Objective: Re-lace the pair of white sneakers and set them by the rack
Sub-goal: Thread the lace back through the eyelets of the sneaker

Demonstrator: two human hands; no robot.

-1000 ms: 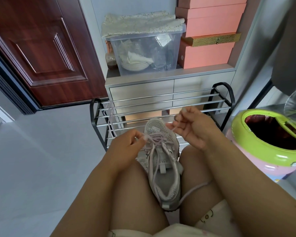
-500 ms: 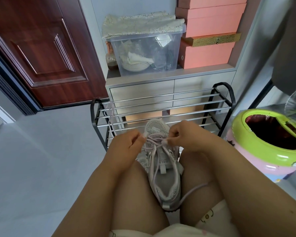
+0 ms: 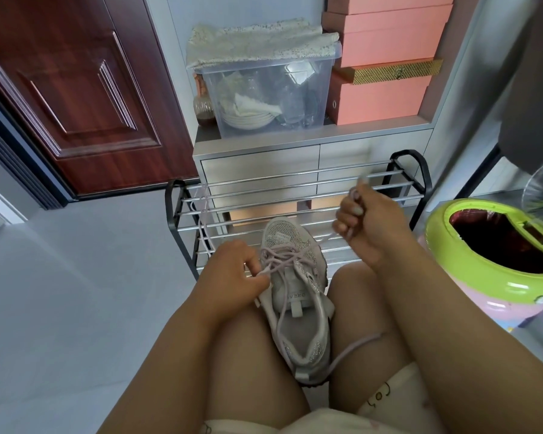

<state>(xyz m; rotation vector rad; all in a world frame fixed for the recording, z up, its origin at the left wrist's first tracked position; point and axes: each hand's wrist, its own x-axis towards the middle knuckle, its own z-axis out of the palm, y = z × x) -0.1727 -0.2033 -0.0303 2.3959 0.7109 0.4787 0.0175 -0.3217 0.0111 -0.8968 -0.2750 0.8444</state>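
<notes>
A white sneaker (image 3: 298, 296) lies between my knees, toe pointing away toward the shoe rack (image 3: 295, 195). A pale pink lace (image 3: 279, 260) crosses its upper eyelets. My left hand (image 3: 232, 274) rests at the shoe's left side and pinches one lace end by its tip. My right hand (image 3: 365, 220) is raised up and to the right of the toe, gripping the other lace end. A loose stretch of lace (image 3: 355, 349) trails over my right thigh. A second lace (image 3: 203, 220) hangs on the rack's left bars. The other sneaker is not in view.
The black-framed metal rack stands against a grey drawer cabinet (image 3: 295, 164). A clear storage bin (image 3: 273, 92) and pink boxes (image 3: 383, 98) sit on the cabinet. A green-rimmed waste bin (image 3: 483, 277) is close at my right. A dark wooden door (image 3: 76, 89) is at left.
My right hand has pulled up and to the right, away from the shoe's eyelets, drawing the lace with it. My left hand has stayed at the shoe's left side.
</notes>
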